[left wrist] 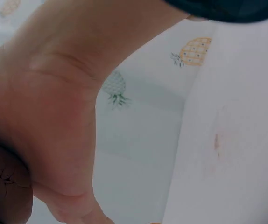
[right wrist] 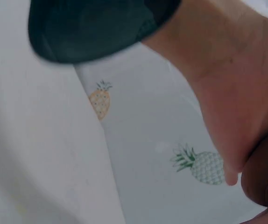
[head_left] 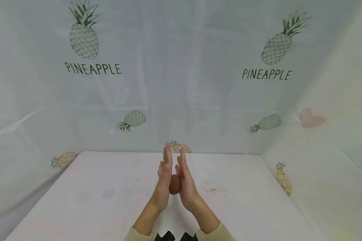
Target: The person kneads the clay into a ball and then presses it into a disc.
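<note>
Between the two palms sits a brown, egg-shaped lump [head_left: 175, 184], smooth and clay-like, with fine dark cracks on its surface. The left hand [head_left: 164, 182] presses it from one side, palm turned inward and fingers straight, pointing up and away. From the other side the right hand [head_left: 187, 182] presses with its palm, fingers likewise extended. In the left wrist view the cracked lump [left wrist: 7, 184] lies against the heel of the palm. The right wrist view has the lump [right wrist: 267, 172] at its right edge, partly cut off by the frame.
A white table [head_left: 114, 207] spreads below the hands, with a brown smear [head_left: 212, 190] to the right and faint bluish stains [head_left: 108, 193] to the left. Pale sheeting [head_left: 181, 83] printed with pineapples hangs at the back and along both sides.
</note>
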### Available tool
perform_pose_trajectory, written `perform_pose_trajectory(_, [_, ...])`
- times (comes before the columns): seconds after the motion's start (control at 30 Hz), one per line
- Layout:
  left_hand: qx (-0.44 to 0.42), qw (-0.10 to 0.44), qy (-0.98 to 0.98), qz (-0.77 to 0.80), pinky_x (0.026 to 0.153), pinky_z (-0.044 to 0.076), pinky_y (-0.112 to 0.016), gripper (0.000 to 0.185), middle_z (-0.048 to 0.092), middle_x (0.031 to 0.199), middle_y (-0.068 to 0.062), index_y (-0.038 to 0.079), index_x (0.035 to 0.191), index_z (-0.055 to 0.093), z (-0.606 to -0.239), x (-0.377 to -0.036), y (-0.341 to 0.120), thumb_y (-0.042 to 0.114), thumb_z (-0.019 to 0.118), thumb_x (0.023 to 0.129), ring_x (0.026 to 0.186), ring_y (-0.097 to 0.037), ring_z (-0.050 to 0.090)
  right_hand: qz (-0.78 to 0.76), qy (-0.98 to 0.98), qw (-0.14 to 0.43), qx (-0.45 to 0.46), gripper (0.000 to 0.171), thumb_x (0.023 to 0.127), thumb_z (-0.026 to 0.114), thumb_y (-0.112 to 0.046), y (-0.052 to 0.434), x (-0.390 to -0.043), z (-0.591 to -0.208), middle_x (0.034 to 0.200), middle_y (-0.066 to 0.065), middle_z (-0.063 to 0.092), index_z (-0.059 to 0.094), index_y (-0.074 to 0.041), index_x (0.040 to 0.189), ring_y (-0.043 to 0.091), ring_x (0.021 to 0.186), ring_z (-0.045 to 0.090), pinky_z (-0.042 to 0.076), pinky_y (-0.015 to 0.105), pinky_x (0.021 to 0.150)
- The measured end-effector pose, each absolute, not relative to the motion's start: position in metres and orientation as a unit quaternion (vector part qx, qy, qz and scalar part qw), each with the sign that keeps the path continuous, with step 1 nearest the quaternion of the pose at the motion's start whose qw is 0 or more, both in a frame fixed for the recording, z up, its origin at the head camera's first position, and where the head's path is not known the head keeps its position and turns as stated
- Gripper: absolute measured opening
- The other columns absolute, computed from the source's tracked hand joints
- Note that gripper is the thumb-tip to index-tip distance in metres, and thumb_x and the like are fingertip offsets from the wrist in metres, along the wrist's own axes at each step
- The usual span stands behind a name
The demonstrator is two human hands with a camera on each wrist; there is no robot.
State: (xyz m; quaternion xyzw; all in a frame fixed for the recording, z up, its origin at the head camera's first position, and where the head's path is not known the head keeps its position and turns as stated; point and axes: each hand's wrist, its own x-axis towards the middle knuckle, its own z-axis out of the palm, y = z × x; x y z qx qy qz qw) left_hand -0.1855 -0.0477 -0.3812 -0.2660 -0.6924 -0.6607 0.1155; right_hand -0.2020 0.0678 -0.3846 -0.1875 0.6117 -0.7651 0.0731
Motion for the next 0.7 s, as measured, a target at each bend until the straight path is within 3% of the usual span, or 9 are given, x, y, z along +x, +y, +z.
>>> perform_pose_trajectory(0.17, [-0.266, 0.118, -0.690, -0.663, 0.120, -0.026, -0.061, 0.057, -0.017, 0.176, 0.015, 0.036, 0.169, -0.010, -0.382, -0.187, -0.050, 0.039, 0.003, 0.114, 0.161, -0.010, -0.020, -0.788, 0.586, 0.059, -0.179, 0.066, 0.112, 0.018, -0.064, 0.064, -0.190, -0.378, 0.179, 0.003, -0.005, -0.005, -0.043, 0.170, 0.038, 0.164, -0.002, -0.006, 0.064, 0.128])
perform_pose_trajectory(0.4, [-0.250, 0.088, -0.694, -0.670, 0.120, -0.024, -0.064, 0.057, -0.018, 0.177, 0.011, 0.038, 0.169, -0.010, -0.385, -0.188, -0.045, 0.044, 0.004, 0.114, 0.162, -0.012, -0.019, -0.738, 0.630, -0.032, -0.241, 0.058, 0.115, 0.010, -0.052, 0.073, -0.184, -0.366, 0.177, -0.017, -0.006, -0.005, -0.042, 0.170, 0.020, 0.165, -0.005, -0.010, 0.061, 0.128])
perform_pose_trajectory(0.7, [-0.295, 0.060, -0.680, -0.669, 0.121, -0.022, -0.064, 0.056, -0.017, 0.175, 0.019, 0.035, 0.169, -0.011, -0.390, -0.182, -0.033, 0.038, 0.002, 0.115, 0.161, -0.010, -0.018, -0.714, 0.638, -0.095, -0.272, 0.059, 0.115, 0.009, -0.042, 0.089, -0.200, -0.367, 0.177, -0.014, -0.008, -0.008, -0.036, 0.171, 0.014, 0.163, -0.011, -0.013, 0.064, 0.126])
